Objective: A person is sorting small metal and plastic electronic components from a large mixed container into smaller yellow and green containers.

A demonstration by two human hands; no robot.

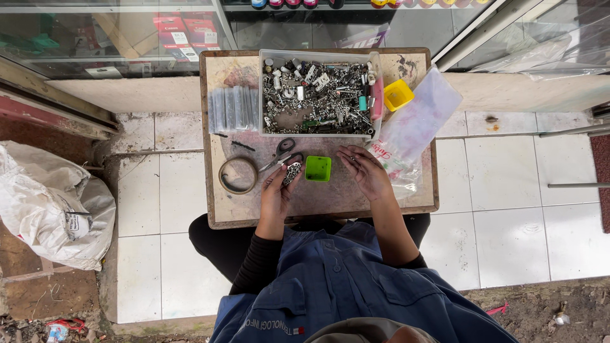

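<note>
Left hand [277,185] is curled around a small bunch of metal parts [292,173], gripping them just above the table's middle. Right hand [367,173] is palm up, fingers loosely bent, pinching something tiny at the fingertips; too small to tell what.

Green square cup [318,168] sits between the two hands, just beside the metal parts. Scissors [283,153] lie just beyond the left hand, handles toward the cup. Ring of tape [237,175] is near the table's left edge, level with the left hand.

Clear plastic bin [318,95] takes up the far middle of the small table [330,203], filled with mixed metal connectors and small hardware. Yellow cup [398,94] sits at the bin's right side, near the far right corner. Row of clear packets [234,109] lies left of the bin, at the far left. Clear plastic bag [416,124] hangs over the right edge, just beside the right hand.

White sack [51,206] rests on the floor, well apart, left of the table.
</note>
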